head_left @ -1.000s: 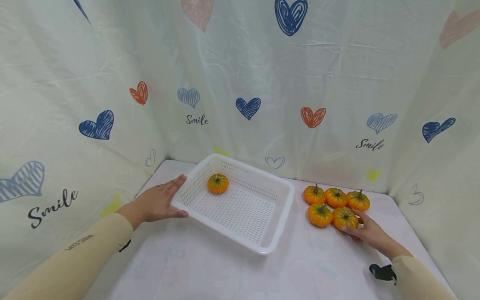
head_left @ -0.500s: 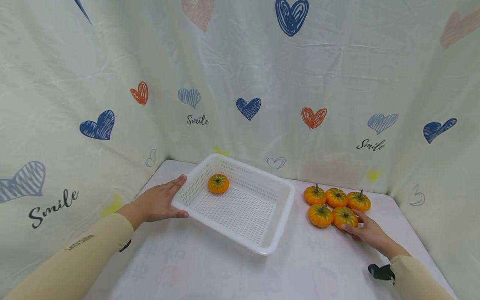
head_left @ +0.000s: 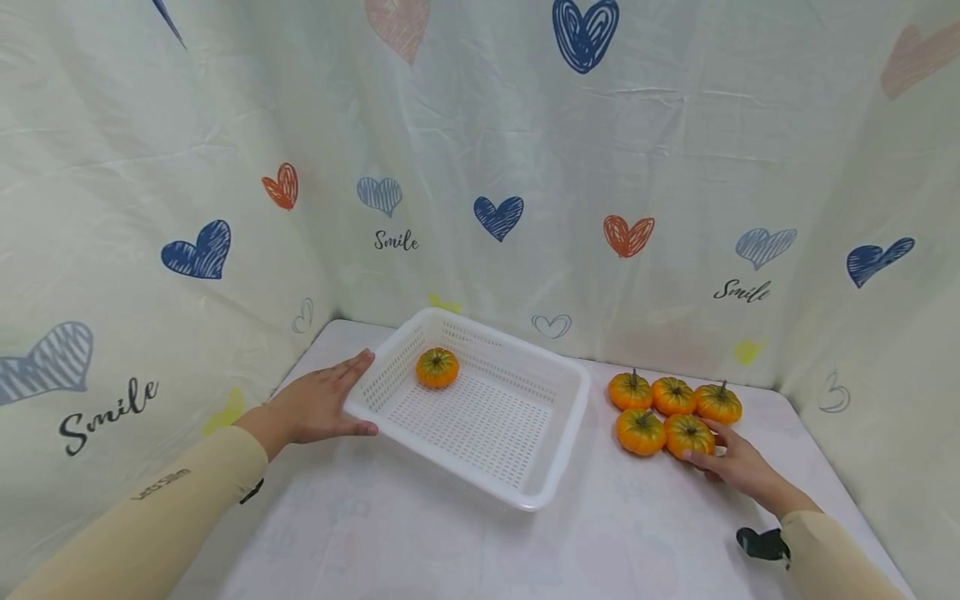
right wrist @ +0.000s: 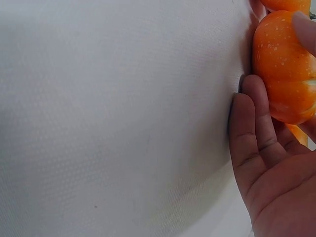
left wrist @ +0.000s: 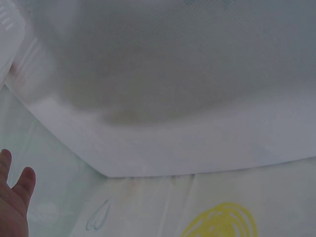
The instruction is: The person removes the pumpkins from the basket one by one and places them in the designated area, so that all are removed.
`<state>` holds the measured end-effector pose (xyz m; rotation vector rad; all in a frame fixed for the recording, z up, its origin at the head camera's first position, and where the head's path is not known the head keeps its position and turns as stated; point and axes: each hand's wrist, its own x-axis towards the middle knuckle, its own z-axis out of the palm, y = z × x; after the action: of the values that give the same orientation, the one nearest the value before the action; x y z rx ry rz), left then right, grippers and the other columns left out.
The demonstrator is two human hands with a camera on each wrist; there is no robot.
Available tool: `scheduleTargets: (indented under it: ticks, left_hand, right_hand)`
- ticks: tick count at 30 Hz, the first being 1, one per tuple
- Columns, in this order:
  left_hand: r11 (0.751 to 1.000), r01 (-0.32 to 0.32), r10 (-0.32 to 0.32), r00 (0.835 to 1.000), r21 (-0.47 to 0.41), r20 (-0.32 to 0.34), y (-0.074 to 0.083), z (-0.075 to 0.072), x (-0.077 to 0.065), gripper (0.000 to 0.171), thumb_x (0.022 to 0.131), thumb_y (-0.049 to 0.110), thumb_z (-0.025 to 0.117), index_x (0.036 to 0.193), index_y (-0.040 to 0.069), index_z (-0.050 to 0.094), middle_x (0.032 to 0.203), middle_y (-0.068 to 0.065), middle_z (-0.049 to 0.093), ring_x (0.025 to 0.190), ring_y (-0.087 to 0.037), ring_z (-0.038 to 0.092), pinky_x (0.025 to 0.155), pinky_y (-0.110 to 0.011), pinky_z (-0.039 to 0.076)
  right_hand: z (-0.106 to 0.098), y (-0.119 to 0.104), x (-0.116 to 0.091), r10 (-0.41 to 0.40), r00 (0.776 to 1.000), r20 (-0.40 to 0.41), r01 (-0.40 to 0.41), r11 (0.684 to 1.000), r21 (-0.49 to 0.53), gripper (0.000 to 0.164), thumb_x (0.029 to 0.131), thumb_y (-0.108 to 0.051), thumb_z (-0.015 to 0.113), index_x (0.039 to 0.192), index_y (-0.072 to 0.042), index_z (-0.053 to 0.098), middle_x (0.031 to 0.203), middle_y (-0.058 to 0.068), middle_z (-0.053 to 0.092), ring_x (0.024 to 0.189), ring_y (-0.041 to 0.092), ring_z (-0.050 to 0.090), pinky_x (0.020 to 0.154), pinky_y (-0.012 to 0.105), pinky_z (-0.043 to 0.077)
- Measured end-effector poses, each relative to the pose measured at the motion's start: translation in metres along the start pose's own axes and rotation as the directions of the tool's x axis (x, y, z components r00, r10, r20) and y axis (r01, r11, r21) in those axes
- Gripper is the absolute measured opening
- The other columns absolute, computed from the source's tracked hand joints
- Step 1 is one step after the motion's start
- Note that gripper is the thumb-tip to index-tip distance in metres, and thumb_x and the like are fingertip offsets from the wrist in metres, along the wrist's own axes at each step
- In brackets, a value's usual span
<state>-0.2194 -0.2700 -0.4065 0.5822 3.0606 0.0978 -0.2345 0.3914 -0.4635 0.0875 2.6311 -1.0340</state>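
A white perforated plastic basket (head_left: pixel 465 417) stands at an angle on the table, with one small orange pumpkin (head_left: pixel 437 367) in its far left part. My left hand (head_left: pixel 318 404) is at the basket's left end, fingers spread and fairly straight, thumb near the front rim. In the left wrist view only part of the left hand (left wrist: pixel 15 197) shows, at the lower left. On the right, my right hand (head_left: pixel 742 468) holds the front right pumpkin (head_left: pixel 688 437) of a tight group. The right wrist view has thumb and fingers around this pumpkin (right wrist: pixel 281 69), its base near the table.
Several other pumpkins sit close against the held one: a front left pumpkin (head_left: pixel 641 432), and a back row with a left (head_left: pixel 628 391), a middle (head_left: pixel 672 396) and a right pumpkin (head_left: pixel 718 403). A curtain (head_left: pixel 675 150) with printed hearts encloses the white table (head_left: pixel 420 550).
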Motion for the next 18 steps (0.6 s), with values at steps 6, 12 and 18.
scheduleTargets:
  ticks: [6,12,18]
  left_hand:
    - [1.0,0.0,0.0,1.0,-0.002,0.001,0.0018,-0.0011,-0.0006,0.128,0.072,0.094,0.04,0.16,0.005,0.013,0.164,-0.013,0.018,0.143,-0.039,0.03,0.111,-0.056,0.032]
    - [1.0,0.005,-0.005,1.0,-0.005,0.004,0.0032,-0.0017,-0.0006,0.126,0.073,0.091,0.045,0.16,0.005,0.014,0.165,-0.012,0.017,0.144,-0.038,0.03,0.112,-0.055,0.031]
    - [1.0,0.001,-0.001,1.0,-0.007,0.002,0.0026,-0.0024,-0.0006,0.125,0.074,0.09,0.047,0.159,0.004,0.014,0.164,-0.013,0.018,0.143,-0.039,0.031,0.112,-0.055,0.032]
  right_hand:
    - [-0.0012,0.002,0.0023,0.009,1.0,0.005,-0.009,1.0,-0.007,0.11,0.086,-0.059,0.07,0.154,0.007,0.013,0.136,0.041,0.031,0.091,0.024,0.06,0.087,0.045,0.055]
    - [-0.0013,0.0022,0.0021,0.013,1.0,0.01,-0.013,1.0,0.004,0.111,0.086,-0.058,0.071,0.155,0.005,0.011,0.136,0.041,0.03,0.094,0.025,0.061,0.088,0.047,0.055]
    - [-0.0024,0.0023,-0.0001,0.01,1.0,0.016,-0.01,1.0,0.003,0.109,0.087,-0.054,0.071,0.155,0.004,0.009,0.137,0.042,0.029,0.096,0.027,0.061,0.089,0.048,0.054]
